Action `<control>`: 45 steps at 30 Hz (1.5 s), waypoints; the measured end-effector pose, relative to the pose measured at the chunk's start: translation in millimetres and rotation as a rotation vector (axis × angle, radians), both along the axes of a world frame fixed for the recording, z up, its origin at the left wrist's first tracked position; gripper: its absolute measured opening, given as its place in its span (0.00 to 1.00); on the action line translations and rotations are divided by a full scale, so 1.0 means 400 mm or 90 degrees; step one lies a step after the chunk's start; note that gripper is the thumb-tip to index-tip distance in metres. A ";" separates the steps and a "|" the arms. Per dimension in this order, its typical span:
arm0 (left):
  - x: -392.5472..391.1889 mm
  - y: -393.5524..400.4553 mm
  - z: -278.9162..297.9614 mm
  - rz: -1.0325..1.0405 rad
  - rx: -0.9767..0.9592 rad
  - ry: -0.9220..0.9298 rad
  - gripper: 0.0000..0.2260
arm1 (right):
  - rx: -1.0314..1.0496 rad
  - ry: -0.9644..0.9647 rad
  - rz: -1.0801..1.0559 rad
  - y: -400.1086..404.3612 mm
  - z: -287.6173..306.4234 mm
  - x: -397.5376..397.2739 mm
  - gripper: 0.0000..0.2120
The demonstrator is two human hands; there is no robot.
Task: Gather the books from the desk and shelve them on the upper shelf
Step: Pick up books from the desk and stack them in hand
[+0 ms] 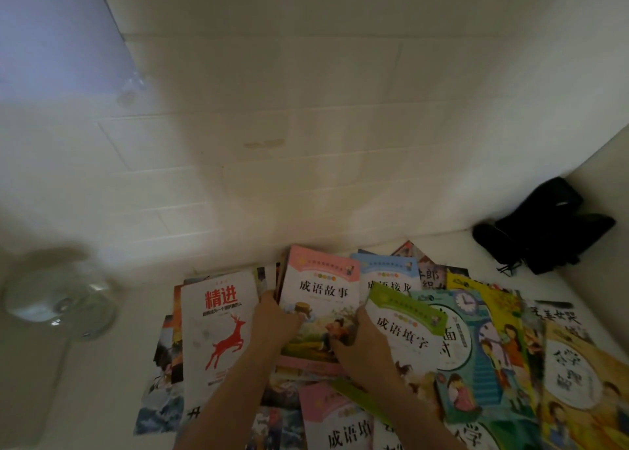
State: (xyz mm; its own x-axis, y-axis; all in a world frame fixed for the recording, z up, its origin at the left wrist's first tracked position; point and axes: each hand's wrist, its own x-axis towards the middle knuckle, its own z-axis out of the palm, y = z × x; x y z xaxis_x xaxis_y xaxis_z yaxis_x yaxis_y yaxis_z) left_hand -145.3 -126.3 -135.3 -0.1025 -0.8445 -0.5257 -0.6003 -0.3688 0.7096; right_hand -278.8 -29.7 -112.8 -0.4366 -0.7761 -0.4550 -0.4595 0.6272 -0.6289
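Observation:
Several colourful books lie spread and overlapping on the white desk (129,317). A pink-topped book (321,289) sits on a small stack in the middle. My left hand (272,323) grips its left edge, and my right hand (357,344) grips its lower right corner. Left of it lies a white book with a red deer (219,330). To the right are a green-topped book (405,327), a blue-topped book (391,274) and a teal book with clocks (473,347). No upper shelf is in view.
A clear glass bowl (61,300) stands at the left on the desk. A black pouch (544,225) lies in the back right corner by the side wall. A white tiled wall (306,126) rises right behind the books.

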 end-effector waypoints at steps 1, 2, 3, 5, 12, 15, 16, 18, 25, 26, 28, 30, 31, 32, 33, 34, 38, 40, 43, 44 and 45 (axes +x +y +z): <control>0.000 -0.003 0.001 0.023 0.013 0.030 0.31 | -0.009 -0.022 -0.004 0.004 -0.001 -0.001 0.35; 0.004 -0.002 0.011 0.037 0.021 0.044 0.32 | -0.024 -0.043 -0.013 0.006 0.001 -0.004 0.33; 0.007 0.000 0.023 0.043 0.012 0.056 0.33 | -0.038 -0.063 -0.030 0.007 0.000 -0.009 0.31; 0.015 0.011 0.044 0.019 -0.032 0.058 0.35 | -0.050 -0.090 -0.044 0.010 0.003 -0.014 0.29; -0.057 0.098 0.233 -0.088 -0.343 0.082 0.25 | -0.173 -0.400 -0.153 0.014 0.070 -0.035 0.30; -0.089 0.126 0.338 -0.137 -0.409 0.087 0.27 | -0.227 -0.459 -0.178 0.033 0.128 -0.070 0.34; -0.100 0.131 0.372 -0.151 -0.395 0.106 0.26 | -0.234 -0.480 -0.203 0.050 0.150 -0.090 0.34; -0.124 0.132 0.405 -0.184 -0.294 0.167 0.19 | -0.225 -0.454 -0.231 0.102 0.178 -0.141 0.36; -0.188 0.155 0.142 -0.281 0.005 0.176 0.16 | 0.079 0.025 -0.207 0.234 0.112 -0.195 0.26; -0.191 0.141 0.002 -0.290 0.017 0.140 0.21 | 0.104 0.061 -0.199 0.237 0.075 -0.186 0.26; -0.188 0.137 -0.121 -0.301 0.024 0.076 0.32 | 0.116 0.115 -0.178 0.242 0.021 -0.169 0.24; -0.184 0.163 -0.047 -0.304 0.027 0.092 0.27 | 0.099 0.108 -0.204 0.248 0.002 -0.164 0.24; -0.184 0.186 0.031 -0.275 0.046 0.099 0.22 | 0.078 0.066 -0.236 0.249 0.002 -0.162 0.25; -0.185 0.202 0.067 -0.254 0.058 0.124 0.19 | 0.052 0.025 -0.271 0.251 0.010 -0.161 0.26; -0.186 0.212 0.081 -0.232 0.051 0.141 0.18 | 0.027 -0.018 -0.302 0.252 0.020 -0.161 0.27; -0.188 0.221 0.097 -0.213 0.029 0.157 0.18 | 0.009 -0.053 -0.319 0.255 0.033 -0.165 0.28; -0.230 0.262 0.128 -0.156 -0.028 0.181 0.25 | -0.080 -0.142 -0.322 0.284 0.127 -0.233 0.35; -0.280 0.283 0.134 -0.148 -0.019 0.256 0.38 | -0.097 -0.109 -0.283 0.298 0.187 -0.302 0.33; -0.397 0.323 0.112 -0.145 0.009 0.285 0.39 | -0.049 -0.075 -0.261 0.310 0.198 -0.436 0.35; -0.433 0.339 0.089 -0.152 -0.002 0.264 0.37 | -0.024 -0.047 -0.250 0.311 0.182 -0.467 0.37; -0.460 0.354 0.072 -0.163 -0.017 0.238 0.35 | -0.002 -0.019 -0.228 0.313 0.161 -0.487 0.39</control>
State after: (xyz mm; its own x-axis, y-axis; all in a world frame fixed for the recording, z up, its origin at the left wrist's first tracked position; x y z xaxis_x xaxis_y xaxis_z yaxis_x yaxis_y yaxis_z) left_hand -329.1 15.4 -106.6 -0.4890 -0.7798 -0.3909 -0.3699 -0.2205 0.9025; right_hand -473.7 95.5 -48.5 -0.6673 -0.5778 -0.4699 -0.1924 0.7433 -0.6408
